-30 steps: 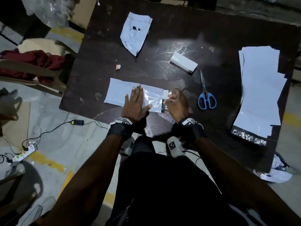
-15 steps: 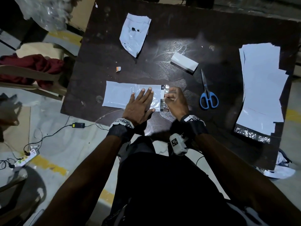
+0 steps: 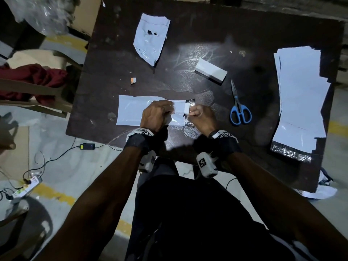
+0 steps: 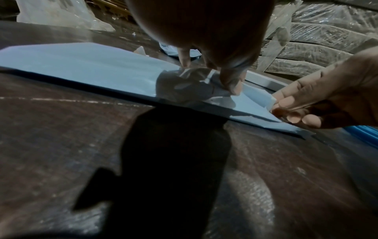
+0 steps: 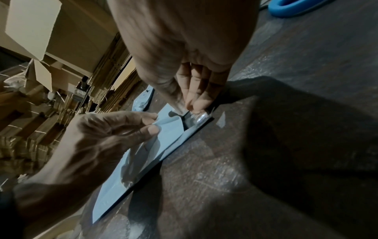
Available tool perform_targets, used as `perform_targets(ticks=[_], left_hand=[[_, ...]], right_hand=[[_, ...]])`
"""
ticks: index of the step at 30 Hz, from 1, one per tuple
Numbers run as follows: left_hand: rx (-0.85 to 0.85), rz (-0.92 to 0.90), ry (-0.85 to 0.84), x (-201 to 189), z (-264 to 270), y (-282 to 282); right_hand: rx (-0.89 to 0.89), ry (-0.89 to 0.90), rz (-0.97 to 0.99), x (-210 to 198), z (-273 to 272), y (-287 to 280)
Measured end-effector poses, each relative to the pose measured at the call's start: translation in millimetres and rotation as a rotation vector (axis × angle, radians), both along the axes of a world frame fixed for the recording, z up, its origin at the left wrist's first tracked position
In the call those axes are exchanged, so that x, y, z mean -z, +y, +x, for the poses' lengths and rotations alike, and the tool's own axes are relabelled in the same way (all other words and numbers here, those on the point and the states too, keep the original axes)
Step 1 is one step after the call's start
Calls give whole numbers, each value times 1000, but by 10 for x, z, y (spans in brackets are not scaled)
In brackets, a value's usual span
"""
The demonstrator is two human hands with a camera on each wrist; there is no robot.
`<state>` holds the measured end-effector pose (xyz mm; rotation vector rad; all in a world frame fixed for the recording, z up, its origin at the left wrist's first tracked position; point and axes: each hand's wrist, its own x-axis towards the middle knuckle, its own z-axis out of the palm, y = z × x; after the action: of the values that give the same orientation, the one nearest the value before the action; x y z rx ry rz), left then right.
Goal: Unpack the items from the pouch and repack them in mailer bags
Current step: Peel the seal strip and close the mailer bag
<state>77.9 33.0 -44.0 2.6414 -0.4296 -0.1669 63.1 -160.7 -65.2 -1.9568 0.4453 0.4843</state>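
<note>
Since half a second ago, left hand [image 3: 155,115] has gone from flat to pinching the mailer bag [image 3: 130,113] at the table's [image 3: 244,44] near edge; right hand [image 3: 200,117] pinches its seal strip [image 3: 186,112]. Sealing seems under way; one box [image 3: 211,74] waits unpacked

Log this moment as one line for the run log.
step: sealing mailer bag | left hand: pinches bag | right hand: pinches flap strip | white box: unpacked
</note>
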Motion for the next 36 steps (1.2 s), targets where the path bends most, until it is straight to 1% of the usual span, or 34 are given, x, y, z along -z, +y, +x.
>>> perform_targets(ticks=[2, 5, 7, 8, 10, 12, 14, 16, 17, 18, 19, 20, 21, 23, 25, 29, 33, 36], left_hand=[[17, -12, -6, -13, 17, -2], [47, -33, 1, -25, 8, -19], [25, -48, 28, -25, -20, -36], [10, -50, 40, -18, -30, -37], [11, -36, 92, 7, -43, -18], [19, 0, 153, 37, -41, 24], [2, 37, 159, 46, -41, 71], [-8, 78, 122, 46, -55, 107], [-16, 96, 96, 52, -74, 112], [-28, 104, 69, 47, -104, 102], [-45, 91, 39, 35, -147, 79], [-66, 60, 3, 22, -195, 43], [-87, 19, -30, -1, -245, -7], [-119, -31, -45, -45, -326, -124], [-136, -9, -16, -63, -372, -230], [-181, 107, 18, -91, -367, -388], [-213, 218, 2, -55, -308, -547], [-297, 277, 29, -16, -266, -690]], right_hand=[[6, 11, 41, -4, 12, 32], [-53, -25, 161, -30, 7, 95], [-82, -33, 161, -39, 6, 116], [-80, -20, 121, -52, 22, 112], [-18, -6, -4, -56, 88, 86], [77, -73, -116, -106, 181, 30], [100, -178, -241, -187, 297, -98], [31, -341, -386, -256, 448, -289], [-44, -429, -467, -256, 540, -389], [-139, -475, -570, -251, 632, -468], [-228, -485, -684, -214, 725, -545], [-302, -459, -774, -189, 808, -608], [-375, -402, -818, -187, 866, -653], [-446, -314, -841, -199, 934, -709], [-450, -295, -816, -248, 927, -723], [-418, -388, -748, -317, 653, -711], [-359, -490, -700, -227, 147, -719], [-365, -509, -686, -172, -196, -716]])
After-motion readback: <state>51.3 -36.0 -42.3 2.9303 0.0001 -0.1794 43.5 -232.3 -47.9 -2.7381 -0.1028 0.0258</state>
